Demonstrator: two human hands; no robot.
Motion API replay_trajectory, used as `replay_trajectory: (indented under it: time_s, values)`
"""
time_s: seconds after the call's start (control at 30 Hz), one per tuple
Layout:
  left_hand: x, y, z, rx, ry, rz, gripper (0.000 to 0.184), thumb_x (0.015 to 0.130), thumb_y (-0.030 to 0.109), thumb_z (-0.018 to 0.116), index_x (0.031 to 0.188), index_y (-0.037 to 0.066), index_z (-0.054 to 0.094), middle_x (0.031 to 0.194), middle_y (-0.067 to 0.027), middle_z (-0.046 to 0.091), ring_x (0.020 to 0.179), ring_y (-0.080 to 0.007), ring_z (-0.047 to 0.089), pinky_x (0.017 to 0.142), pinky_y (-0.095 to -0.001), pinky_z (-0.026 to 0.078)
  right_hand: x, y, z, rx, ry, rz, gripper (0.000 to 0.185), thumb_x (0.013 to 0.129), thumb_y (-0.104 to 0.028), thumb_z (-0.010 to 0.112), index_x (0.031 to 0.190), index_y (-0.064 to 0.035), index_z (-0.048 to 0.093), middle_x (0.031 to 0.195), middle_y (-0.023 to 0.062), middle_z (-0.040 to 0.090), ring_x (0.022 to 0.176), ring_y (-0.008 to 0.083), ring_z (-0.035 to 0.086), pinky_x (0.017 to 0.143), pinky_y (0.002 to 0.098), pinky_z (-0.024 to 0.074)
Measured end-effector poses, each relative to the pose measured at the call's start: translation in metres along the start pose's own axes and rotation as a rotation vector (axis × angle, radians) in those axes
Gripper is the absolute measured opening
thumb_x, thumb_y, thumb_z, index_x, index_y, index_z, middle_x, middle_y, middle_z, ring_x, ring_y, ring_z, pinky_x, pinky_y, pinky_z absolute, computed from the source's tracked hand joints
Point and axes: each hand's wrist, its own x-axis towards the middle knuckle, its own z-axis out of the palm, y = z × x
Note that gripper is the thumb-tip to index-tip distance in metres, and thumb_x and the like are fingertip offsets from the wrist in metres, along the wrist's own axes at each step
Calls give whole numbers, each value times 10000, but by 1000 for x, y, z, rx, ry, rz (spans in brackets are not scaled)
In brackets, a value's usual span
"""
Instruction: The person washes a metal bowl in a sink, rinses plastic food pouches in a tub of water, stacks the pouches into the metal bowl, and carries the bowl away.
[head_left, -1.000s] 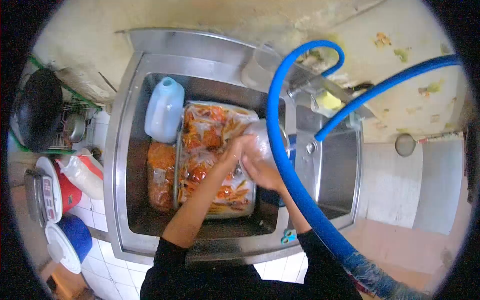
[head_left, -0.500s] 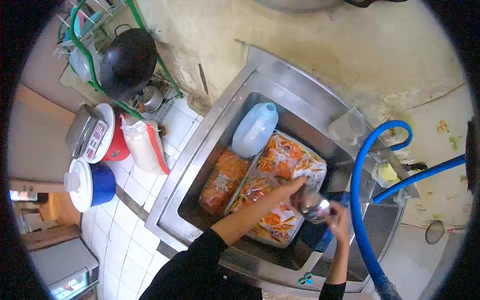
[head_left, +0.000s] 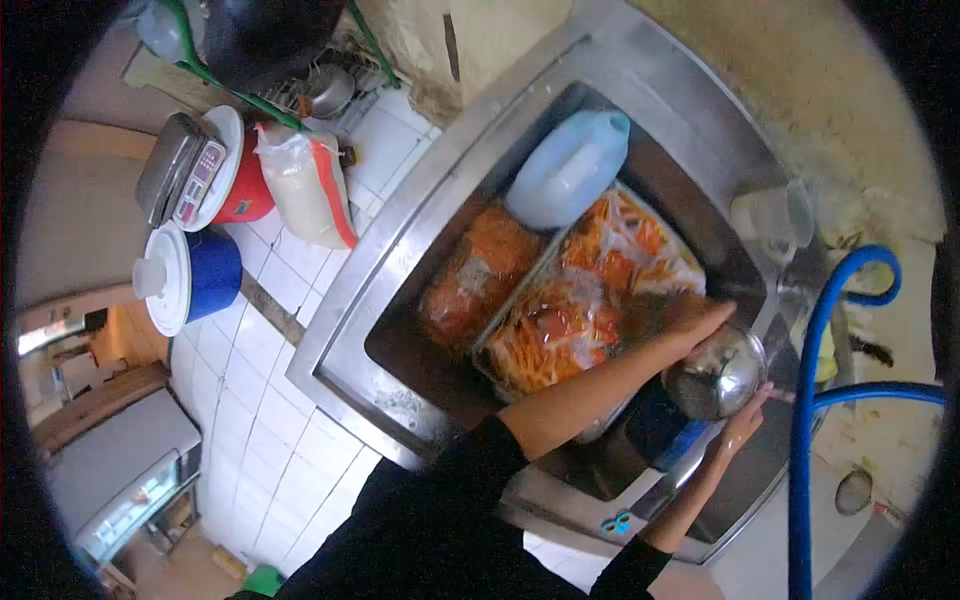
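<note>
A shiny metal bowl [head_left: 715, 375] is tilted over the right part of the sink, its rounded underside towards me. My left hand [head_left: 703, 318] is at its upper left edge, with the fingers partly hidden. My right hand [head_left: 742, 425] grips its lower right rim. Left of the bowl, a plastic-lined tray [head_left: 590, 436] holds shredded orange and white food [head_left: 560, 340] in the basin. Next to it is a clear pack of orange shreds [head_left: 470, 285]. A pale blue plastic jug [head_left: 570, 170] lies at the far end. Something dark blue [head_left: 655, 425] is below the bowl.
The steel sink [head_left: 400, 400] surrounds these things. A blue hose [head_left: 803, 450] loops along the right, near a clear plastic pitcher [head_left: 775, 218]. On the white tiles at left stand a filled sack [head_left: 305, 190], a blue lidded bucket [head_left: 213, 265] and a scale [head_left: 185, 170].
Both hands have carried the bowl rightward, from the tray's edge to beside it, and its underside now shows more. My view has shifted closer to the sink.
</note>
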Motion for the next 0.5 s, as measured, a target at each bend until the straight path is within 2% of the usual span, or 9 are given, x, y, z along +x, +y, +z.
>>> replay_trajectory:
  time_s: [0.07,0.13,0.17,0.2,0.27,0.33,0.4,0.43,0.5]
  values:
    - [-11,-4,-7,40,176,7,571,812,489,555,546,-12,617,547,-222,586,511,-373,605,561,-456,486,33,33,-1,203,-20,-340,532,972,-399,470,962,119,588,812,94,607,738,163,524,691,309,454]
    - [-19,13,-12,276,87,102,555,843,476,527,591,-5,637,537,-212,580,476,-341,592,512,-443,473,28,10,1,203,-56,-364,551,961,-430,484,808,81,620,695,52,582,642,153,493,596,336,426]
    - [-22,19,-14,515,-7,186,544,874,464,498,636,1,657,526,-201,574,441,-310,579,463,-430,460,26,-3,8,-121,-67,-478,540,956,-423,500,748,63,614,648,27,549,606,145,467,562,336,400]
    - [-25,11,3,519,-4,187,544,874,464,498,636,1,657,526,-201,574,441,-310,579,463,-430,460,19,-14,11,-186,-88,-489,528,955,-414,505,733,52,614,626,14,536,589,145,454,546,339,387]
    - [-34,4,38,552,135,610,503,891,421,500,669,-1,662,589,-219,598,458,-320,584,468,-431,468,3,-37,19,-316,-129,-515,505,953,-396,516,702,32,613,582,-13,511,556,144,428,514,345,360]
    - [-33,27,13,482,22,531,494,891,429,505,700,2,665,614,-189,622,472,-286,581,478,-417,467,25,-18,-10,-104,-252,-324,418,957,-362,509,894,36,619,812,44,566,737,168,491,667,339,406]
    - [-18,23,5,-64,-91,-3,501,876,452,526,693,5,658,573,-131,616,478,-235,569,511,-406,476,29,-1,-25,133,-216,-282,393,959,-318,503,1103,35,598,1050,90,568,944,181,519,839,325,417]
    - [8,-17,19,-205,-103,-5,549,858,518,533,678,13,655,566,-81,608,502,-198,566,563,-402,487,25,4,-24,250,-137,-264,410,959,-296,501,1188,33,585,1142,106,562,1028,184,524,909,319,416]
    - [1,-9,6,14,-178,-65,659,818,643,486,741,17,674,623,-186,619,659,-321,649,622,-440,487,34,16,-20,88,25,-270,391,945,-317,522,1107,25,618,1021,134,598,901,200,549,812,347,437]
